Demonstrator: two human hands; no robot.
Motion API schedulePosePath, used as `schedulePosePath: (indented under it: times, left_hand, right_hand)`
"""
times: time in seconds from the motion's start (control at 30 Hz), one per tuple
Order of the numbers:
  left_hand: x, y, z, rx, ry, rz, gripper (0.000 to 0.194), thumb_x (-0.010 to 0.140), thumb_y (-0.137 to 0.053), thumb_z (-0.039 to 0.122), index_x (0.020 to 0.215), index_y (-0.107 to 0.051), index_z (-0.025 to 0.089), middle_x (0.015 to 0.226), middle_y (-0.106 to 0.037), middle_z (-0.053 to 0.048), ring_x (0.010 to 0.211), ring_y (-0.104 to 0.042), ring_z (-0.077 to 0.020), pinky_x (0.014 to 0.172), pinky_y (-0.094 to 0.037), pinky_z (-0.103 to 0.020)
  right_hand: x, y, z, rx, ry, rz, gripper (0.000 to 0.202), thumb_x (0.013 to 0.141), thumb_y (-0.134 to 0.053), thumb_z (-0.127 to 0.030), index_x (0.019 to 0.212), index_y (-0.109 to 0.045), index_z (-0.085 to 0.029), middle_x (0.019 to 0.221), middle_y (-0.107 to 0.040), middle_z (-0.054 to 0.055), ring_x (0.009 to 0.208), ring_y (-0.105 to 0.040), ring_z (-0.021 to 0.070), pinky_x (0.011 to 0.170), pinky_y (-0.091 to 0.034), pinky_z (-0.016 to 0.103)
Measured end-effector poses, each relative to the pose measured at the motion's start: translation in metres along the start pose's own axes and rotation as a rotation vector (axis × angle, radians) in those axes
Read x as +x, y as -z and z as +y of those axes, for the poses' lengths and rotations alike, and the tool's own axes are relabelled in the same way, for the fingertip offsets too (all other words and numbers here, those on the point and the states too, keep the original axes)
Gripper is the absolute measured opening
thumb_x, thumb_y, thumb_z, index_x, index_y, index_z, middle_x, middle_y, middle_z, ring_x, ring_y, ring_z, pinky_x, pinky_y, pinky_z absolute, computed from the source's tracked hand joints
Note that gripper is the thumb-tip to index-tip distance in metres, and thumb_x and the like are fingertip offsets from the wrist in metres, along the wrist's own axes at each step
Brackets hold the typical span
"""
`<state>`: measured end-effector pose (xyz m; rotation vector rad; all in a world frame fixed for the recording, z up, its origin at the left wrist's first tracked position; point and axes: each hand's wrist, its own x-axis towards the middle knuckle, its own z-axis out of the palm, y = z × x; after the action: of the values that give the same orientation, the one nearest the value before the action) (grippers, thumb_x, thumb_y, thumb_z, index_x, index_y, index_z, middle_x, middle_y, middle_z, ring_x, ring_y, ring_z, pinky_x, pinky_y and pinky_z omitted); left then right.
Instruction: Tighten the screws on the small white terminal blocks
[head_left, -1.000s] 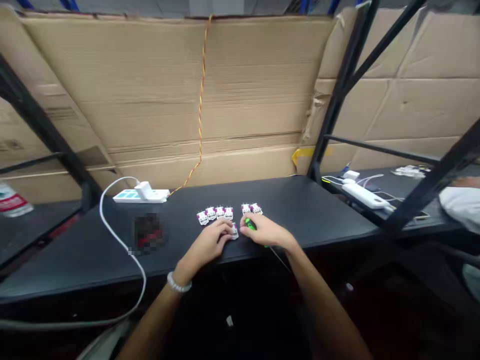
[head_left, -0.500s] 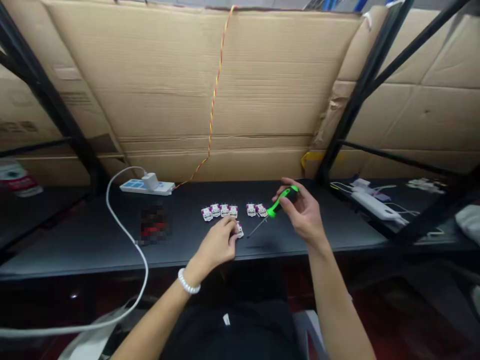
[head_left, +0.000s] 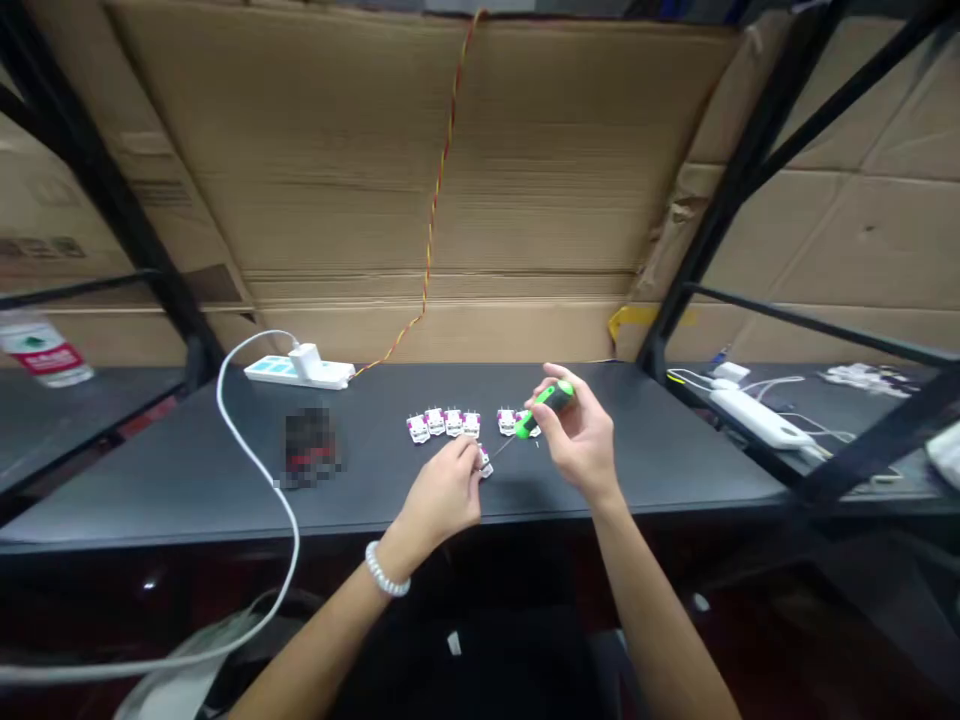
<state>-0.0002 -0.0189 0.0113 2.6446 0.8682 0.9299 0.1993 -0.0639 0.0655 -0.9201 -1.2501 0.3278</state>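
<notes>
My left hand (head_left: 448,487) grips a small white-and-purple part (head_left: 485,463) down at the dark tabletop; fingers hide much of it. In my right hand (head_left: 581,435) is a screwdriver (head_left: 545,405) with a green-and-black handle, its thin shaft slanting down to the left. The tip is at or very near the held part; whether they touch I cannot tell. Just behind my left hand lies a row of several similar white-and-purple parts (head_left: 453,422). A further pair (head_left: 507,421) lies to the right, partly behind the screwdriver.
A white power strip (head_left: 330,375) with a plugged-in adapter lies at the back left, its white cable (head_left: 259,465) looping forward. A blurred dark-and-red object (head_left: 311,450) sits left. Cardboard (head_left: 540,200) stands behind. Black shelf posts (head_left: 694,240) flank the table (head_left: 637,460).
My right hand has moved left, bringing the screwdriver's tip to the part in my left hand. The view has shifted slightly; the left hand keeps its hold.
</notes>
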Motion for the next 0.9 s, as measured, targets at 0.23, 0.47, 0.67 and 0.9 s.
schedulePosePath:
  times: [0.23, 0.47, 0.67, 0.9]
  left_hand:
    - [0.0, 0.0, 0.003, 0.01, 0.023, -0.019, 0.018, 0.092, -0.051, 0.004, 0.091, -0.055, 0.021, 0.104, -0.065, -0.011, 0.094, -0.066, -0.0279, 0.087, -0.06, -0.043]
    - [0.0, -0.003, 0.002, 0.045, 0.008, -0.029, 0.019, 0.093, -0.05, 0.004, 0.097, -0.058, 0.021, 0.11, -0.066, -0.012, 0.101, -0.067, -0.0285, 0.09, -0.06, -0.043]
    - [0.001, -0.005, 0.002, 0.125, 0.02, -0.045, 0.02, 0.092, -0.053, 0.005, 0.103, -0.062, 0.019, 0.114, -0.067, -0.014, 0.1, -0.067, -0.029, 0.089, -0.06, -0.041]
    - [0.005, -0.003, 0.012, 0.185, 0.112, -0.07, 0.018, 0.092, -0.055, 0.006, 0.1, -0.063, 0.02, 0.113, -0.069, -0.011, 0.102, -0.068, -0.0266, 0.091, -0.058, -0.037]
  right_hand:
    - [-0.002, 0.0, 0.0, 0.021, 0.008, 0.0, 0.045, 0.094, -0.076, -0.036, 0.136, -0.064, -0.026, 0.104, -0.067, 0.003, 0.09, -0.071, 0.0178, 0.089, -0.064, 0.035]
    - [0.004, -0.003, -0.004, -0.083, 0.023, -0.071, 0.049, 0.094, -0.076, -0.038, 0.141, -0.063, -0.027, 0.107, -0.065, 0.004, 0.093, -0.069, 0.0189, 0.087, -0.062, 0.034]
    - [0.021, -0.016, -0.016, -0.309, 0.191, -0.206, 0.051, 0.094, -0.079, -0.041, 0.142, -0.066, -0.029, 0.102, -0.061, 0.003, 0.086, -0.059, 0.0187, 0.082, -0.056, 0.033]
    - [0.031, -0.024, -0.015, -0.33, 0.262, -0.238, 0.049, 0.095, -0.078, -0.041, 0.141, -0.067, -0.028, 0.099, -0.059, 0.003, 0.083, -0.056, 0.0186, 0.078, -0.055, 0.033]
